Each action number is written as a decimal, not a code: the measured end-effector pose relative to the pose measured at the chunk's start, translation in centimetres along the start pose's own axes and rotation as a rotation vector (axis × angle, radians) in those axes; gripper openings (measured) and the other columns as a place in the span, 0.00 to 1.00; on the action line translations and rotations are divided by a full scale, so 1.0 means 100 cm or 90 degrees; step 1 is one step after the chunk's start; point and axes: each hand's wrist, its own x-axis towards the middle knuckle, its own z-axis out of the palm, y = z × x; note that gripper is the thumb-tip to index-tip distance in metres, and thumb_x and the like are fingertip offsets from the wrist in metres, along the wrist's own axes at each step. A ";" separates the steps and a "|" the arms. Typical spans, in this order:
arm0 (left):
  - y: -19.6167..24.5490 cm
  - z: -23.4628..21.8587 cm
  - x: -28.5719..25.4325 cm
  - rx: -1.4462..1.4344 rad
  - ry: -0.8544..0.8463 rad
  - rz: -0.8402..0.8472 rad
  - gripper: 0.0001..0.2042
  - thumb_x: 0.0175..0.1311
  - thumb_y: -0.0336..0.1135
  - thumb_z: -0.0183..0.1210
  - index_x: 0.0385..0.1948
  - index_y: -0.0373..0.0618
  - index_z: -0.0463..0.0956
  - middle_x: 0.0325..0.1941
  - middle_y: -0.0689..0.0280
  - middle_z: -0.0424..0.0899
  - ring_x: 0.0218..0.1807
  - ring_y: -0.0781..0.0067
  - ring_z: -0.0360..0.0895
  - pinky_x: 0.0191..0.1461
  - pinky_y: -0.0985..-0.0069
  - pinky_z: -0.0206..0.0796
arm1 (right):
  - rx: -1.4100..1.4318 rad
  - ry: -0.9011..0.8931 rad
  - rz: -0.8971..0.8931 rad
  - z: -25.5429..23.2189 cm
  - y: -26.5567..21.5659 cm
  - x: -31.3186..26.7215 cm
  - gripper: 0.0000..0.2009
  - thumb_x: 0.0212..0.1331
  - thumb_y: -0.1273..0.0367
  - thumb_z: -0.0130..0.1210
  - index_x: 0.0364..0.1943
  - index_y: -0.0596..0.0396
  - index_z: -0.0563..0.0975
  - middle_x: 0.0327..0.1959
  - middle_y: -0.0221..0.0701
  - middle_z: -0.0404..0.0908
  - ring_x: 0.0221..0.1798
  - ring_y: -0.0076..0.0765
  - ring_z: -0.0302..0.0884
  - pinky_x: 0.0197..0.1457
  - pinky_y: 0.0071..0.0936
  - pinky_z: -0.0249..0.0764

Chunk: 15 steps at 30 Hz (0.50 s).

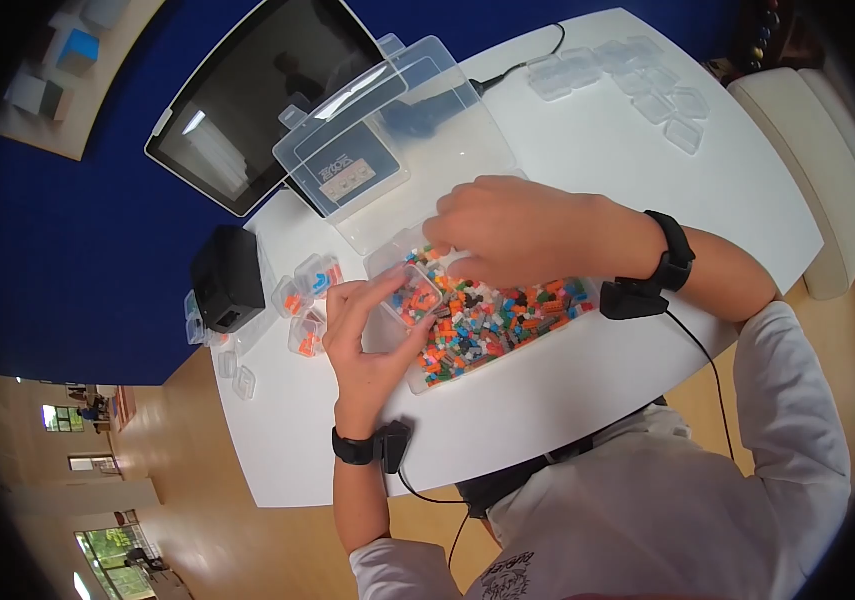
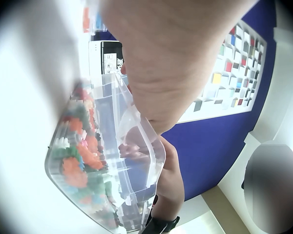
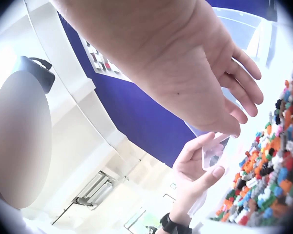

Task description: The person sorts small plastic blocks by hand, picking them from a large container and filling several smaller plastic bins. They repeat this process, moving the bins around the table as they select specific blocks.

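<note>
My left hand (image 1: 360, 365) grips a small clear plastic box (image 1: 426, 292) between thumb and fingers, over the left end of a wide clear bin (image 1: 504, 356). Many small toy bricks (image 1: 493, 325) in orange, red, blue, green, white and black fill the bin. Above its far side is my right hand (image 1: 523, 232), palm down. The right wrist view shows that hand's fingers (image 3: 244, 87) loosely extended, with nothing visible between them and the thumb. In the left wrist view, the bin's clear wall (image 2: 136, 146) stands beside the left hand.
Small clear boxes with orange and blue pieces (image 1: 308, 335) stand left of the bin, near a black device (image 1: 230, 278). Behind are a large clear container (image 1: 398, 130) and a dark screen (image 1: 258, 110). Several small clear boxes (image 1: 683, 135) lie at the far right.
</note>
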 end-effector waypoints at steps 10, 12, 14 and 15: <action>-0.005 0.001 -0.001 -0.069 -0.003 0.009 0.31 0.54 0.26 0.86 0.64 0.47 0.90 0.69 0.61 0.94 0.66 0.61 0.84 0.77 0.61 0.73 | 0.130 0.044 0.160 -0.064 0.015 -0.012 0.08 0.73 0.69 0.69 0.43 0.59 0.84 0.42 0.39 0.89 0.50 0.46 0.87 0.58 0.41 0.83; -0.003 0.000 -0.001 -0.068 0.007 0.011 0.31 0.54 0.26 0.86 0.64 0.47 0.90 0.68 0.61 0.94 0.65 0.61 0.84 0.77 0.60 0.73 | 0.034 0.064 0.236 -0.061 0.039 -0.033 0.07 0.72 0.69 0.70 0.45 0.59 0.85 0.42 0.40 0.90 0.51 0.47 0.88 0.60 0.42 0.83; 0.000 -0.001 0.001 -0.078 -0.001 0.024 0.31 0.54 0.26 0.86 0.65 0.48 0.91 0.68 0.63 0.95 0.65 0.61 0.83 0.77 0.61 0.73 | -0.064 0.067 0.238 -0.054 0.076 -0.064 0.08 0.71 0.69 0.71 0.47 0.58 0.86 0.44 0.40 0.90 0.53 0.48 0.88 0.62 0.42 0.83; 0.000 0.000 0.001 -0.077 0.008 0.021 0.31 0.54 0.26 0.86 0.65 0.48 0.91 0.68 0.63 0.95 0.65 0.61 0.83 0.77 0.61 0.73 | -0.156 0.077 0.248 -0.054 0.089 -0.076 0.09 0.71 0.70 0.71 0.49 0.57 0.86 0.45 0.40 0.90 0.54 0.49 0.88 0.63 0.43 0.82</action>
